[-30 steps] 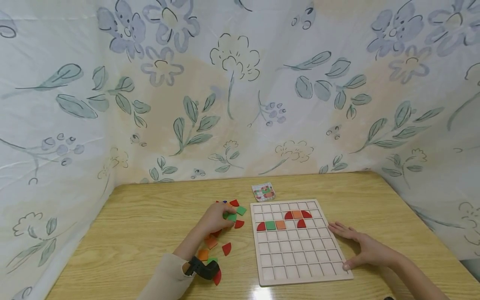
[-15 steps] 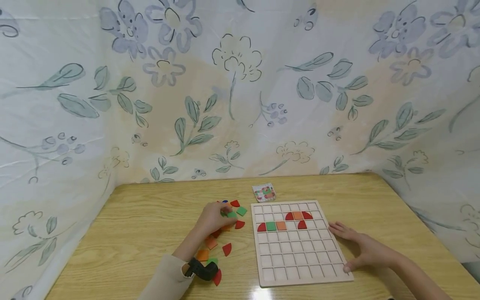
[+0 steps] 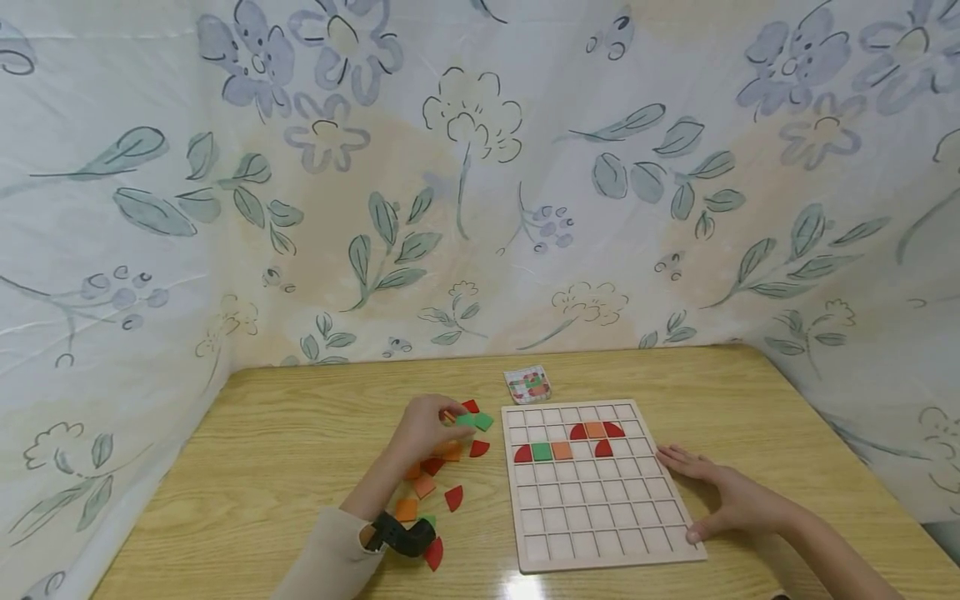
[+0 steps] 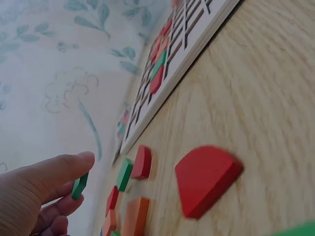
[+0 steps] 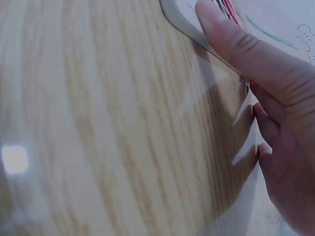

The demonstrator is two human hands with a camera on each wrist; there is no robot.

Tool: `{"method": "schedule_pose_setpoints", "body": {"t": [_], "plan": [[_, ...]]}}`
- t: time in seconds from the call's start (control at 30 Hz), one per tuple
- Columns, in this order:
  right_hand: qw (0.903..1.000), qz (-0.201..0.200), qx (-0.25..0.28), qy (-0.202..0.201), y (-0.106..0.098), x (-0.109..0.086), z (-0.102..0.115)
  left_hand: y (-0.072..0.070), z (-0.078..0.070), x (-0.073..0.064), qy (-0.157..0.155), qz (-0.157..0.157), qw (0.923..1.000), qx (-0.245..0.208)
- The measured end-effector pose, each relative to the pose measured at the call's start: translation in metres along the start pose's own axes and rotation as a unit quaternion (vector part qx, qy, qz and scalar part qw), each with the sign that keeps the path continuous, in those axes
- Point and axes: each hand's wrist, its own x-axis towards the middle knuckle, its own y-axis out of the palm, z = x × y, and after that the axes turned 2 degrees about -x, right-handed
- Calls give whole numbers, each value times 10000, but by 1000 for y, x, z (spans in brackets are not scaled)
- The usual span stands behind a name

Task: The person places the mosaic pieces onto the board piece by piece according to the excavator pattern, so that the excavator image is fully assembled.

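Observation:
My left hand [image 3: 422, 429] is raised a little over the loose pieces and pinches a green square tile [image 4: 80, 187] between thumb and fingers. The white grid board [image 3: 570, 521] lies to its right, with red quarter-circle pieces [image 3: 522, 453], a green square [image 3: 541, 452] and orange squares [image 3: 562, 451] set in its upper rows. At the board's right edge rests my right hand [image 3: 738, 497], fingers extended. Its thumb [image 5: 231, 44] lies on the board near the front corner, and the other fingertips touch along the side.
Several loose red, orange and green pieces lie left of the board, among them a red quarter-circle [image 3: 453, 498] and an orange square [image 3: 406, 510]. Behind the board is a small pattern card [image 3: 527, 384]. A floral cloth [image 3: 480, 208] encloses the table's back and sides.
My left hand has risen from the pile with the green square tile pinched in it, uncovering orange and red pieces below. The right hand has stayed at the board's edge.

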Motion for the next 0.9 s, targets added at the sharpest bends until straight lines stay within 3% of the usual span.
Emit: {"method": "schedule_pose_setpoints", "body": {"t": [0.2, 0.43, 0.83, 0.9], "plan": [[10000, -7, -48, 37, 1, -1, 0, 11, -11, 0, 142, 219, 9996, 74], [9999, -26, -123, 78, 0, -1, -1, 25, -28, 2, 696, 251, 9971, 154], [9999, 8, -58, 104, 0, 0, -1, 47, -52, 10, 536, 693, 9960, 167], [9999, 31, -40, 147, -1, 0, -1, 52, -54, 12, 649, 773, 9947, 194]]}}
